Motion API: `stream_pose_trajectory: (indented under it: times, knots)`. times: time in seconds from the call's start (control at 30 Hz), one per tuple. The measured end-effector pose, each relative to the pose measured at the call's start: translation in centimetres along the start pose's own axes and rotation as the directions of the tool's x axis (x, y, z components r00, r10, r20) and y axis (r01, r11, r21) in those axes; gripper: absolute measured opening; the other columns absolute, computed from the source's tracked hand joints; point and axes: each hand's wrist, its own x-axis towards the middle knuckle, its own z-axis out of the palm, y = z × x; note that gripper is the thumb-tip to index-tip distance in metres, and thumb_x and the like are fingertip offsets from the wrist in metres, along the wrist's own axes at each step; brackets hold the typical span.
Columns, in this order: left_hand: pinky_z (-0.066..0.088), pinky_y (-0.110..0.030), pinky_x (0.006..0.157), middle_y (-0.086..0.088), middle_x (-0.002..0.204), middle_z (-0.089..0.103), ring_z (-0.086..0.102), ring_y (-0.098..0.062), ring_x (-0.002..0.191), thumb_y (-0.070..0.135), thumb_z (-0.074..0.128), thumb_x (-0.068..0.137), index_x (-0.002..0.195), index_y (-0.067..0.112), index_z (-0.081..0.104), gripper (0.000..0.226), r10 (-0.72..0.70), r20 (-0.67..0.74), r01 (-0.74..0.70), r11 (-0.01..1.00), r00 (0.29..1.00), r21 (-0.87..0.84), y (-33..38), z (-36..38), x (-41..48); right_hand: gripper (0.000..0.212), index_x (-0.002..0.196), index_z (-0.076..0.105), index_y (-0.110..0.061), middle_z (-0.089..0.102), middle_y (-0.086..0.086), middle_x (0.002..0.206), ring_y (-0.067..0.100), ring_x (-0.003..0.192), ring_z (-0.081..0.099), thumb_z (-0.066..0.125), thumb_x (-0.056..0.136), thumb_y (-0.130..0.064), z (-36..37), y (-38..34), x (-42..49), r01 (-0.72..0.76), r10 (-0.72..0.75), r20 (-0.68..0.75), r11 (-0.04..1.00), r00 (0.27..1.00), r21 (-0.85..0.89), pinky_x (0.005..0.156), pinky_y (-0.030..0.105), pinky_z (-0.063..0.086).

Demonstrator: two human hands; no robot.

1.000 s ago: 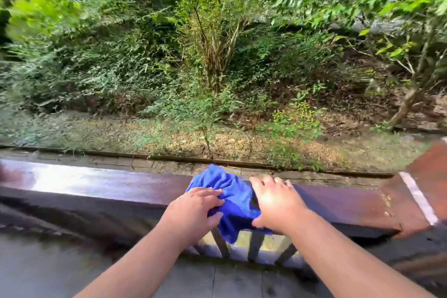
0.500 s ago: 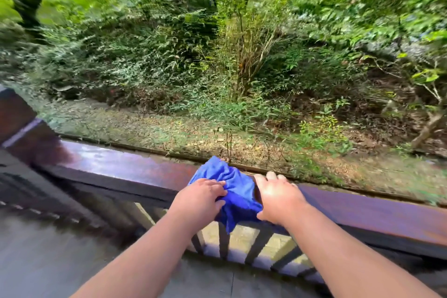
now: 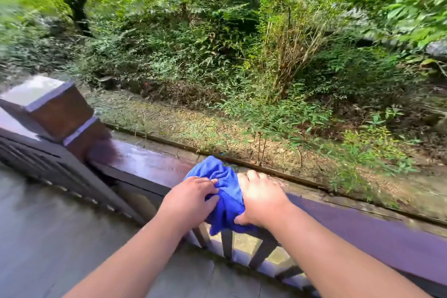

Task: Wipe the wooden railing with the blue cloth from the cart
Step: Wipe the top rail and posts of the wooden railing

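Both hands pressing blue cloth (image 3: pixel 223 191) onto wooden railing (image 3: pixel 150 164) top. Left hand (image 3: pixel 191 197) pinching folds; right hand (image 3: pixel 262 201) lying flat, thumb seemingly hooking edge. Advice: keeping pressure even, sliding toward corner post (image 3: pixel 56 109).

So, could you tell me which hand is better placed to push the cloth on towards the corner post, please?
Probably the left hand: it grips the blue cloth on the side facing the post.
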Motion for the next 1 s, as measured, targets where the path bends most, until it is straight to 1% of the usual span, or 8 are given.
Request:
stream_pose_trajectory:
  times: [0.17,0.3,0.4,0.57,0.67,0.77,0.87,1.0]
  knots:
    - [0.036,-0.017,0.1,0.017,0.125,0.067,0.056,-0.003,0.116,0.038,0.066,0.085,0.103,0.029,0.074,0.021,-0.112,-0.045,0.114,0.993,0.993,0.036,-5.0,-2.6,-0.2,0.104,0.144,0.035,-0.013,0.046,0.01,0.137,0.033,0.13,0.048,0.088,0.065,-0.057,-1.4,-5.6,5.5,0.068,-0.073,0.056,0.994,0.996,0.08,0.1,0.049,0.049]
    - [0.039,-0.019,0.099,0.017,0.126,0.066,0.057,-0.004,0.116,0.037,0.065,0.085,0.101,0.03,0.074,0.02,-0.219,-0.076,0.222,0.974,0.973,0.04,-9.4,-4.4,-0.3,0.113,0.151,0.027,-0.009,0.044,0.013,0.143,0.034,0.133,0.047,0.086,0.068,-0.057,-2.1,-10.3,9.2,0.114,-0.118,0.042,0.989,0.992,0.094,0.103,0.049,0.049]
    - [0.034,-0.014,0.098,0.015,0.124,0.068,0.058,-0.005,0.114,0.034,0.068,0.084,0.1,0.027,0.075,0.019,-0.252,-0.086,0.256,0.966,0.964,0.03,-12.1,-5.6,-0.7,0.116,0.155,0.022,-0.008,0.043,0.013,0.146,0.034,0.135,0.045,0.084,0.07,-0.057,-2.3,-13.1,11.0,0.123,-0.125,0.019,0.989,0.992,0.082,0.105,0.049,0.047]
    - [0.037,-0.018,0.1,0.019,0.126,0.065,0.055,-0.003,0.119,0.036,0.067,0.087,0.104,0.03,0.074,0.02,-0.33,-0.109,0.332,0.943,0.938,-0.006,-17.8,-7.8,-1.6,0.117,0.16,0.016,-0.013,0.042,0.014,0.146,0.034,0.135,0.044,0.081,0.074,-0.058,-2.9,-17.6,13.6,0.149,-0.149,-0.013,0.987,0.989,0.065,0.104,0.051,0.045]
    - [0.033,-0.018,0.103,0.021,0.132,0.061,0.05,-0.003,0.125,0.039,0.062,0.09,0.111,0.031,0.072,0.024,-0.334,-0.094,0.337,0.942,0.938,0.013,-21.2,-8.8,-1.4,0.107,0.154,0.028,-0.015,0.047,0.013,0.141,0.034,0.131,0.048,0.08,0.073,-0.061,-3.5,-20.4,15.3,0.127,-0.127,-0.021,0.991,0.992,0.05,0.102,0.05,0.047]
    - [0.04,-0.028,0.104,0.015,0.132,0.062,0.05,-0.009,0.127,0.038,0.058,0.092,0.119,0.029,0.066,0.03,-0.316,-0.063,0.317,0.948,0.947,0.022,-24.5,-9.9,-0.6,0.104,0.144,0.038,-0.016,0.05,0.011,0.136,0.032,0.128,0.051,0.082,0.066,-0.067,-4.2,-22.4,15.9,0.046,-0.047,0.013,0.998,0.999,0.044,0.099,0.05,0.049]
    - [0.048,-0.032,0.095,0.009,0.118,0.067,0.054,-0.016,0.118,0.036,0.053,0.093,0.117,0.025,0.061,0.027,-0.248,-0.001,0.248,0.969,0.969,0.001,-28.2,-11.4,-0.2,0.115,0.152,0.03,-0.019,0.046,0.009,0.14,0.033,0.13,0.05,0.086,0.063,-0.067,-4.2,-24.6,15.6,-0.061,0.061,0.02,0.998,0.998,0.0,0.1,0.052,0.048]
    - [0.048,-0.033,0.071,0.006,0.091,0.062,0.056,-0.021,0.1,0.043,0.048,0.087,0.087,0.025,0.051,0.018,-0.23,0.0,0.23,0.972,0.973,0.043,-27.4,-11.1,0.3,0.118,0.162,0.011,-0.026,0.041,0.009,0.148,0.034,0.138,0.043,0.085,0.074,-0.052,-3.6,-23.0,14.5,-0.095,0.095,-0.007,0.995,0.995,-0.04,0.109,0.059,0.041]
